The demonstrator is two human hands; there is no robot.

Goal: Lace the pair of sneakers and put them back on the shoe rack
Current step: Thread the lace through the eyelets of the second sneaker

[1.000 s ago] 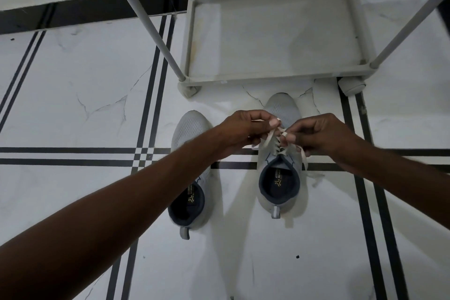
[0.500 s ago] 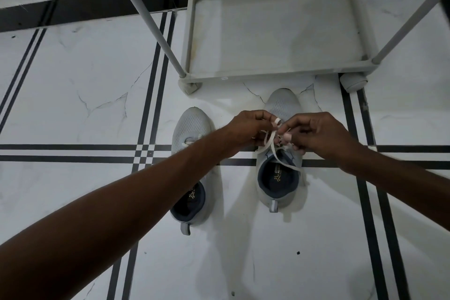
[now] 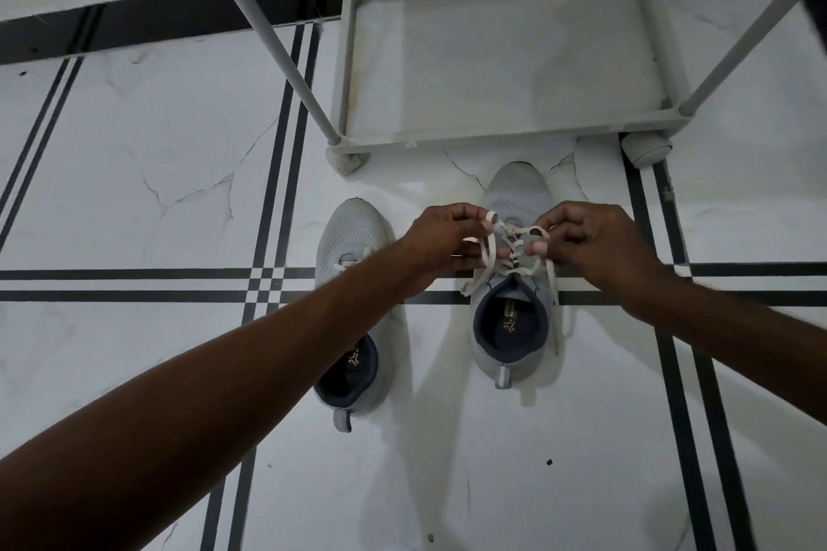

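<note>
While both hands pinch the lace (image 3: 488,253) over the right sneaker (image 3: 514,282), left hand (image 3: 441,237) and right hand (image 3: 590,242) closed, knot hidden, left sneaker (image 3: 353,237) half covered by forearm, shoe rack (image 3: 505,58) cropped.

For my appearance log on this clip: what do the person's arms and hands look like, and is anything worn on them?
Both are bare. The left hand and right hand show no gloves, and I see no rings. Both forearms are uncovered to the frame edge: no sleeves, watch, bracelets or bands in view. The fingernails are short and appear unpainted.
</note>
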